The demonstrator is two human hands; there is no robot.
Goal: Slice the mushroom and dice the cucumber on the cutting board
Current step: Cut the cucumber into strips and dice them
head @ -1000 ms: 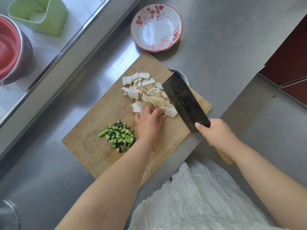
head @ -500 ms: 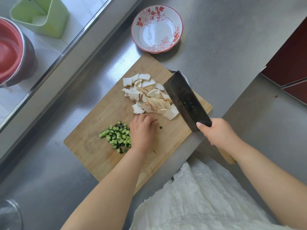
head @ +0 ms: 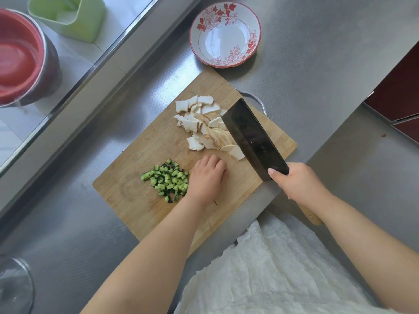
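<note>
A wooden cutting board (head: 140, 189) lies on the steel counter. White mushroom slices (head: 201, 125) are heaped at its far side. Diced green cucumber (head: 169, 180) sits in a small pile at the near left. My right hand (head: 299, 184) grips the handle of a dark cleaver (head: 254, 137), whose blade rests against the right side of the mushroom heap. My left hand (head: 207, 177) lies on the board with curled fingers, just right of the cucumber and below the mushroom, and I cannot tell if it holds anything.
A red-flowered white bowl (head: 224, 35) stands beyond the board. A red-lined metal pot (head: 25, 60) and a green container (head: 70, 17) sit on the ledge at far left. A glass (head: 13, 288) is at the bottom left. White cloth (head: 272, 275) covers the near edge.
My left hand has drawn back from the mushroom slices toward me and now lies beside the cucumber dice. The cleaver has stayed almost in place.
</note>
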